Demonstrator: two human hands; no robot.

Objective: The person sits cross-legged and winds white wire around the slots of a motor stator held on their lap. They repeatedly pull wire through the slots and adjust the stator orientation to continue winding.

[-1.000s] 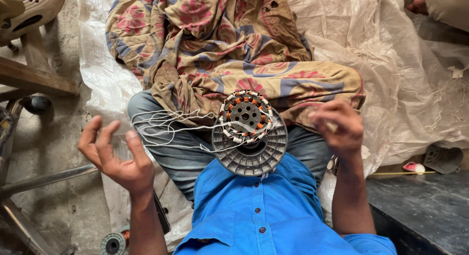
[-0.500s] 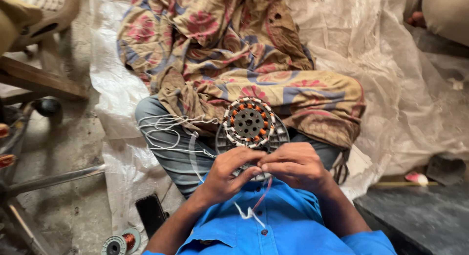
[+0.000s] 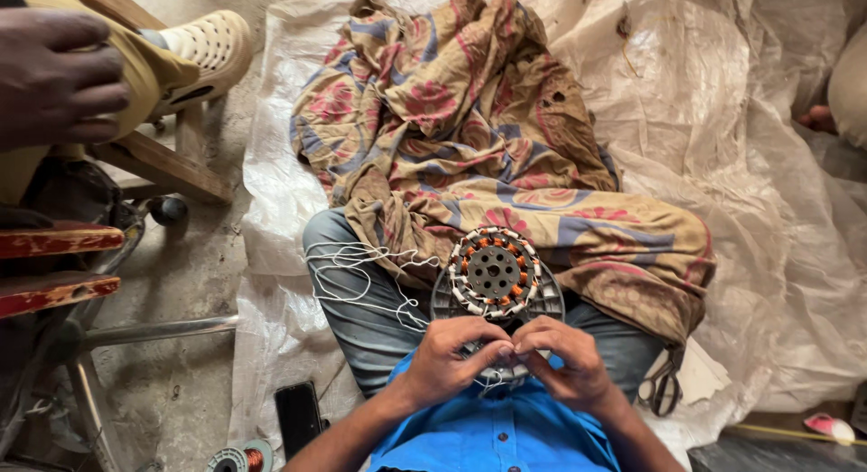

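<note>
A round motor stator [image 3: 494, 275] with copper windings and white wrapping sits on a grey ribbed disc [image 3: 546, 302] in my lap. My left hand [image 3: 449, 359] and my right hand [image 3: 567, 361] meet at the near edge of the disc, fingertips pinched together on a thin white string [image 3: 492, 379]. More loose white string [image 3: 357, 273] lies in a tangle across my left thigh. A patterned floral cloth [image 3: 470, 138] covers my legs beyond the stator.
A black phone [image 3: 298, 416] and a spool of copper wire [image 3: 237, 459] lie at lower left on the plastic sheet [image 3: 777, 165]. Scissors [image 3: 664, 389] rest by my right thigh. Another person's hand [image 3: 54, 74] and shoe [image 3: 208, 47] are at upper left, above wooden slats [image 3: 54, 242].
A second ago my hands were spread wide apart; they came together at the near edge of the disc and stay pinched on the string. The camera view has shifted slightly.
</note>
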